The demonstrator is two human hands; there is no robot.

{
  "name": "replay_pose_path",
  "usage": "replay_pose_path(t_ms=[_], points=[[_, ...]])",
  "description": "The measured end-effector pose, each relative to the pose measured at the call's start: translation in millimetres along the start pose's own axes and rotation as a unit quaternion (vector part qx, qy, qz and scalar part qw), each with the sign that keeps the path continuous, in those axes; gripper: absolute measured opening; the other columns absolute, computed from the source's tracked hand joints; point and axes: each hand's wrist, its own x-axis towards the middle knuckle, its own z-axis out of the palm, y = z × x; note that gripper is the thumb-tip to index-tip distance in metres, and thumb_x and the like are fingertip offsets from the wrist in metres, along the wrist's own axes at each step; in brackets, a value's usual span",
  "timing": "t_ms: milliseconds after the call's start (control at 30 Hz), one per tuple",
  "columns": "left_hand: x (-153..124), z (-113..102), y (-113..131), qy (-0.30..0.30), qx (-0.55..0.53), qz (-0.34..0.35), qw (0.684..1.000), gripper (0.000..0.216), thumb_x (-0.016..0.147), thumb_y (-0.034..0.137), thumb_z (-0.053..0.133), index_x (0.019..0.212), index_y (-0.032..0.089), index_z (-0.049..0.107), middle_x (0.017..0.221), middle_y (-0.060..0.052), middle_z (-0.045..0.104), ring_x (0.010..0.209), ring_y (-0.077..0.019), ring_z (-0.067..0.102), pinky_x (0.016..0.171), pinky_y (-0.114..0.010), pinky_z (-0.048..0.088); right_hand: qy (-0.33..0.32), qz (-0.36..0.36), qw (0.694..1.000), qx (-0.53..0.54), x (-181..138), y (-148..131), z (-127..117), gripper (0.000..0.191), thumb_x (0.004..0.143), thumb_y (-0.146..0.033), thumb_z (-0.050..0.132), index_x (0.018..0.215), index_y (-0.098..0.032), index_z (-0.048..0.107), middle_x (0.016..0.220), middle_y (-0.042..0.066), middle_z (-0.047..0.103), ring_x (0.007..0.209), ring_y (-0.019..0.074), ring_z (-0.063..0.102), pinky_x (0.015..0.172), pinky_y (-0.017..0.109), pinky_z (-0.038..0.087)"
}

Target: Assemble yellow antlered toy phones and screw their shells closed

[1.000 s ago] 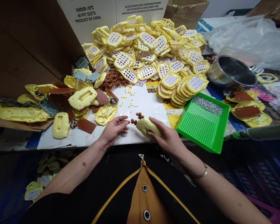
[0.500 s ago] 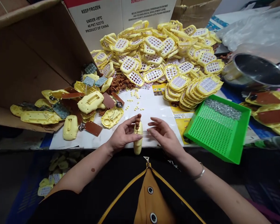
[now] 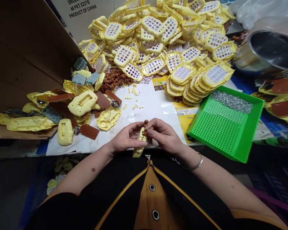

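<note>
A yellow plastic toy-phone shell (image 3: 139,144) stands on edge at the near table edge, gripped by my left hand (image 3: 124,139). My right hand (image 3: 163,135) is closed around its upper end, fingertips pinching small brown rubber pieces (image 3: 147,126) against the shell. Both hands touch each other over the white sheet (image 3: 148,107). A few tiny yellow buttons (image 3: 133,99) lie scattered on that sheet just beyond the hands.
A big heap of yellow keypad faceplates (image 3: 163,41) fills the back. Shells, brown circuit boards and speakers (image 3: 84,105) lie left, beside a brown cardboard box flap (image 3: 26,54). A green perforated tray (image 3: 224,121) with screws sits right, a steel pot (image 3: 271,51) behind it.
The shell passed from my right hand to my left and was turned on edge. My right hand, open half a second ago, has closed onto its top with the brown pieces.
</note>
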Motion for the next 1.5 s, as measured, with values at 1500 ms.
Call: replay_pose_path(t_ms=[1500], points=[[-7,12,25,0.105,0.036,-0.003,0.994,0.045,0.064,0.032,0.082,0.099,0.021,0.054,0.095,-0.002,0.058,0.091,-0.0149,0.056,0.085,-0.028,0.045,-0.164,0.065,0.713,-0.679,5,-37,24,0.07,0.093,-0.038,0.036,0.142,0.008,0.018,0.089,0.025,0.072,0.077,0.033,0.07,0.064,0.038,0.05]])
